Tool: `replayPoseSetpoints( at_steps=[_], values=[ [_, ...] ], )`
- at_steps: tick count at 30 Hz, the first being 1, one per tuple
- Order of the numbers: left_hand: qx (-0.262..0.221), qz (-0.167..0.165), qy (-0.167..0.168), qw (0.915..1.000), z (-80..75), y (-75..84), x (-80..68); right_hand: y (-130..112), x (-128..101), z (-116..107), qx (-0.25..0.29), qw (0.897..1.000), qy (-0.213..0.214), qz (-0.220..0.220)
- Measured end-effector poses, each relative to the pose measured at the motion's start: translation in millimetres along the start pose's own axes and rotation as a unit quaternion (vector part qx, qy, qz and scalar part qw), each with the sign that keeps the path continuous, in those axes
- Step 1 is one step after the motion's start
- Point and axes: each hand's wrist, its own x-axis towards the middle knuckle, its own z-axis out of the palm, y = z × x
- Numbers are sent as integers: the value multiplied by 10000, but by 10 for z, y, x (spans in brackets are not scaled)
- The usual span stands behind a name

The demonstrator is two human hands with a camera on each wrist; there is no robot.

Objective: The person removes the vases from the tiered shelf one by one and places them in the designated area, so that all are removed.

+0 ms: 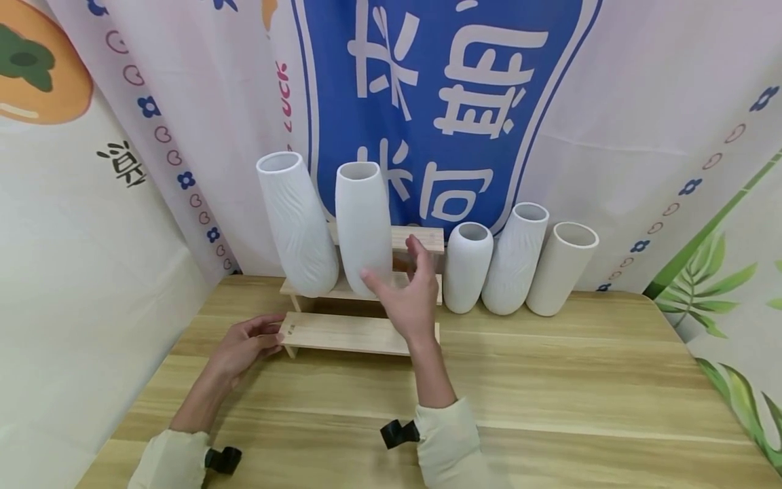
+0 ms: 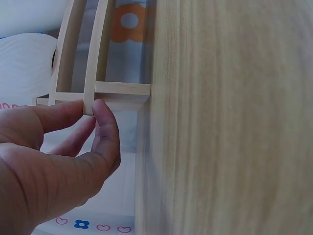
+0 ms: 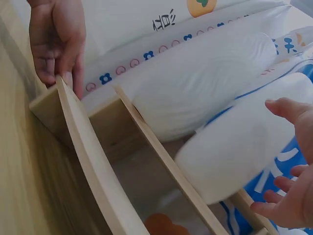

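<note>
My left hand [image 1: 243, 346] pinches the left end of the lowest tier of a stepped wooden shelf [image 1: 351, 333], thumb on one face and fingers on the other, as the left wrist view shows. On the middle tier stand two tall white vases: a wavy-ribbed vase [image 1: 299, 227] at the left and a smooth vase [image 1: 364, 227] beside it. My right hand [image 1: 411, 299] is at the right side of the smooth vase, thumb and fingers spread apart; its thumb overlaps the vase in the head view. The right wrist view shows these fingers [image 3: 286, 188] loosely bent, holding nothing.
Right of the shelf, three shorter white vases stand in a row on the wooden table [image 1: 580, 380]: a rounded vase [image 1: 467, 272], a patterned vase [image 1: 516, 265] and a straight-sided vase [image 1: 559, 272]. A printed curtain [image 1: 629, 88] hangs close behind them.
</note>
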Motion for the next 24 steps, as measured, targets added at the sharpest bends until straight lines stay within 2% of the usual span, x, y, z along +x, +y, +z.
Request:
replayPoseSetpoints(
  at_steps=[10, 24],
  values=[
    [10, 18, 15, 10000, 0, 8, -23, 118, -43, 270, -176, 9997, -43, -147],
    [77, 29, 71, 9999, 25, 63, -50, 255, 49, 322, -455, 9987, -213, -1]
  ],
)
